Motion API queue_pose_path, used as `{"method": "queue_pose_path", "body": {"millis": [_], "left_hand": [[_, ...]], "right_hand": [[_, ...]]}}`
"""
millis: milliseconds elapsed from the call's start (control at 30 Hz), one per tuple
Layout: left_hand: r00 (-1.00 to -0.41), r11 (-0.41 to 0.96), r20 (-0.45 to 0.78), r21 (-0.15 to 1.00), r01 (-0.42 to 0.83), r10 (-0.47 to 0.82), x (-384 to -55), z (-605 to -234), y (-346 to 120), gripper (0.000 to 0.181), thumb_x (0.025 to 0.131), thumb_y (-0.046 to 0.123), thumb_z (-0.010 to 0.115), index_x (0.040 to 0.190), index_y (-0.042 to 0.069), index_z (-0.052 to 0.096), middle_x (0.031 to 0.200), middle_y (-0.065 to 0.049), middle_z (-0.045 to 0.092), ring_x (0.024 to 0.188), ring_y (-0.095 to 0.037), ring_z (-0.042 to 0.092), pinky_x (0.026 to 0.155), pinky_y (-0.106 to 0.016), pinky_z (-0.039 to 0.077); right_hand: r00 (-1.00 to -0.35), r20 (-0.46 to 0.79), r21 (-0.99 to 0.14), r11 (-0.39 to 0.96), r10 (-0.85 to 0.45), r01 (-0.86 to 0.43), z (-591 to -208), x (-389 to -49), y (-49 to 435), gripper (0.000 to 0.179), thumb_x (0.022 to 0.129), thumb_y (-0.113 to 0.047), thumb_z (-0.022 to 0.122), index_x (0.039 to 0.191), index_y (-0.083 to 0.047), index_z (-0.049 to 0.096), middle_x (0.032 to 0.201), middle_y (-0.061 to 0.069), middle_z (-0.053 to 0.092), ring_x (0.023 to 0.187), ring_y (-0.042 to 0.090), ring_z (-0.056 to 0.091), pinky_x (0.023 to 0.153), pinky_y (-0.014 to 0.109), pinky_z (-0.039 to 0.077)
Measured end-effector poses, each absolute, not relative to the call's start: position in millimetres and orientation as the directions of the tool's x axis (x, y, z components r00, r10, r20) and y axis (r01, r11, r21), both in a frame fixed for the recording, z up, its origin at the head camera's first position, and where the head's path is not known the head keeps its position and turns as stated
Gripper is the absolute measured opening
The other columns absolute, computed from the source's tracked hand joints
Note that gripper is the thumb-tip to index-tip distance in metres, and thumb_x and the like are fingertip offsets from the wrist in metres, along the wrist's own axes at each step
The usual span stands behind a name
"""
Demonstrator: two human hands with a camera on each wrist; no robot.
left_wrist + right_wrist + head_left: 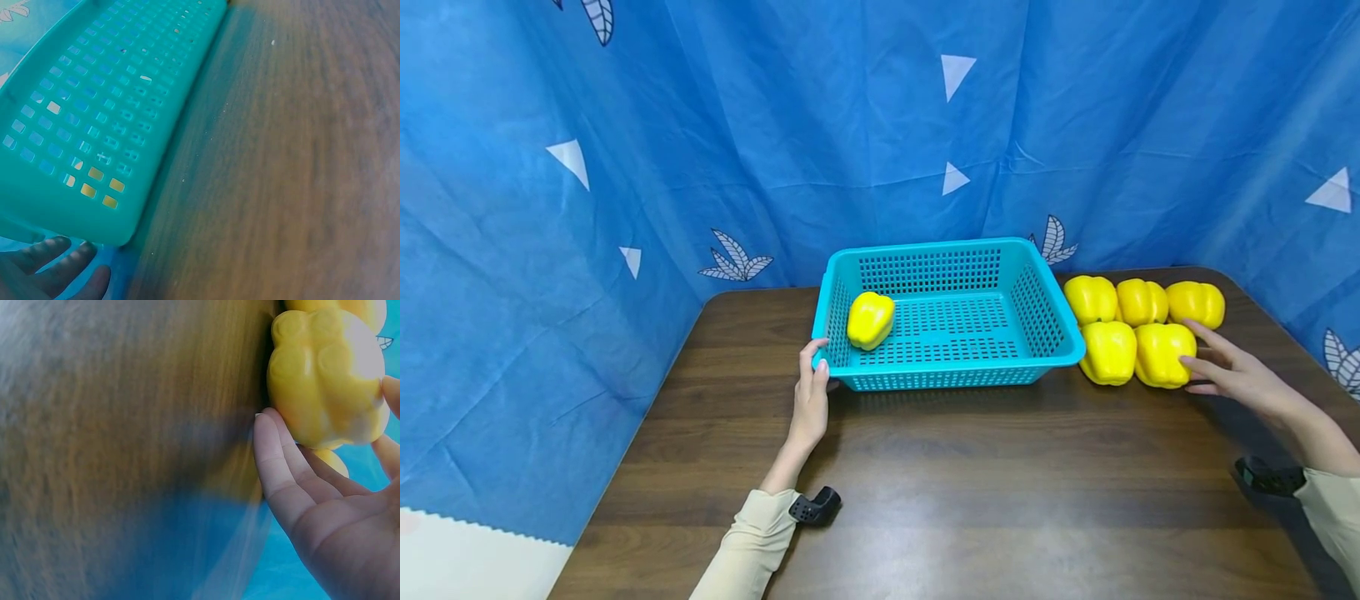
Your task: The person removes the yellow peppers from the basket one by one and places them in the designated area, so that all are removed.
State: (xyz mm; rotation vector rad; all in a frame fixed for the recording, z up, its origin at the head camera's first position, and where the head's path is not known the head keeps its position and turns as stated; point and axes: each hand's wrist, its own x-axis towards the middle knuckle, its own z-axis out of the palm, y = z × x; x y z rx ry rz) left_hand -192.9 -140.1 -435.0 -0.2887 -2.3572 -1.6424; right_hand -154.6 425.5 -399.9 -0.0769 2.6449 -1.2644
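Note:
In the head view, my left hand (pixel 810 408) grips the front left corner of the turquoise plastic basket (pixel 940 377), fingers bent at its rim. Its fingers (pixel 62 265) show beside the basket's lower corner in the left wrist view. Inside the basket, against its left side, lies one yellow bell pepper (pixel 871 321). On the right, my right hand (pixel 1243 379) reaches around the nearest right bell pepper (pixel 1166 356), with spread, mostly straight fingers. In the right wrist view, the fingertips are right at the side of this pepper (pixel 325 375).
Several more yellow bell peppers (pixel 1108 353) sit close together in two rows, right of the basket. Everything stands on a dark wooden table (pixel 970 492). Behind it hangs a blue patterned curtain (pixel 865 125), close to the table's back edge.

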Motion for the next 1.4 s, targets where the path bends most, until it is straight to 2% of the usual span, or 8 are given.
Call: {"method": "queue_pose_path", "body": {"millis": [500,833,967,1100,1200,1267,1333,1400], "left_hand": [[-0.943,0.338,0.333,0.886,0.319,0.017,-192.2,-434.1,-139.5,0.042,0.098,0.033,0.027,0.137,0.017,0.033,0.145,-0.016,0.036,0.122,-0.036,0.045,0.093,-0.056,0.045],[-0.944,0.335,0.330,0.887,0.317,0.021,-192.8,-433.7,-138.8,0.043,0.099,0.034,0.026,0.138,0.017,0.032,0.146,-0.016,0.036,0.122,-0.036,0.046,0.091,-0.057,0.047],[-0.946,0.332,0.325,0.891,0.311,0.013,-192.6,-434.2,-139.1,0.043,0.098,0.034,0.027,0.137,0.017,0.033,0.146,-0.014,0.036,0.121,-0.036,0.046,0.091,-0.056,0.047],[-0.947,0.332,0.322,0.892,0.308,0.016,-192.6,-434.1,-139.4,0.044,0.098,0.036,0.027,0.138,0.018,0.032,0.147,-0.014,0.035,0.122,-0.036,0.046,0.092,-0.056,0.046],[-0.947,0.336,0.321,0.891,0.306,0.012,-192.9,-434.6,-139.6,0.044,0.098,0.036,0.027,0.137,0.018,0.032,0.147,-0.014,0.035,0.121,-0.035,0.046,0.091,-0.056,0.047],[-0.946,0.339,0.323,0.889,0.307,0.009,-193.2,-435.0,-139.8,0.043,0.098,0.035,0.027,0.137,0.018,0.033,0.146,-0.014,0.036,0.119,-0.035,0.047,0.090,-0.055,0.047],[-0.945,0.340,0.326,0.888,0.311,0.012,-192.9,-435.1,-139.8,0.043,0.098,0.035,0.027,0.137,0.018,0.033,0.145,-0.014,0.037,0.118,-0.035,0.047,0.089,-0.055,0.048],[-0.945,0.339,0.326,0.887,0.313,0.018,-192.6,-435.0,-140.0,0.042,0.098,0.034,0.027,0.137,0.018,0.032,0.145,-0.015,0.037,0.118,-0.035,0.047,0.089,-0.055,0.048]], "right_hand": [[-0.976,-0.170,-0.768,0.639,-0.135,0.045,-397.3,-153.7,426.2,0.072,0.101,-0.025,0.036,0.148,-0.020,-0.018,0.135,0.052,0.007,0.083,-0.024,0.044,0.068,0.018,0.055],[-0.989,-0.110,-0.677,0.736,-0.096,0.004,-391.5,-150.5,423.0,0.072,0.100,-0.025,0.041,0.150,-0.012,-0.009,0.138,0.048,0.013,0.083,-0.034,0.023,0.065,0.011,0.048],[-0.989,-0.126,-0.606,0.795,-0.073,0.018,-383.7,-151.9,421.1,0.075,0.099,-0.030,0.043,0.149,-0.005,-0.006,0.141,0.045,0.015,0.099,-0.009,0.047,0.065,0.015,0.051],[-0.989,-0.134,-0.552,0.834,-0.059,0.025,-376.5,-153.7,420.9,0.077,0.098,-0.033,0.044,0.148,0.001,-0.003,0.137,0.046,0.023,0.086,-0.020,0.041,0.065,0.025,0.054],[-0.991,-0.125,-0.527,0.850,-0.048,0.025,-372.9,-154.6,419.4,0.076,0.097,-0.033,0.044,0.148,0.003,0.000,0.133,0.046,0.028,0.087,-0.009,0.054,0.070,0.040,0.056],[-0.992,-0.125,-0.512,0.858,-0.029,0.039,-370.5,-154.5,416.7,0.076,0.098,-0.035,0.043,0.148,0.002,-0.001,0.132,0.047,0.028,0.098,0.027,0.060,0.076,0.053,0.052],[-0.992,-0.124,-0.497,0.866,-0.007,0.056,-368.5,-154.1,413.5,0.076,0.098,-0.036,0.041,0.148,0.002,-0.002,0.131,0.047,0.028,0.108,0.057,0.042,0.079,0.063,0.046],[-0.993,-0.120,-0.485,0.871,0.016,0.073,-367.0,-154.1,410.9,0.077,0.098,-0.038,0.041,0.148,0.002,-0.002,0.131,0.048,0.027,0.111,0.061,0.035,0.081,0.067,0.041]]}}
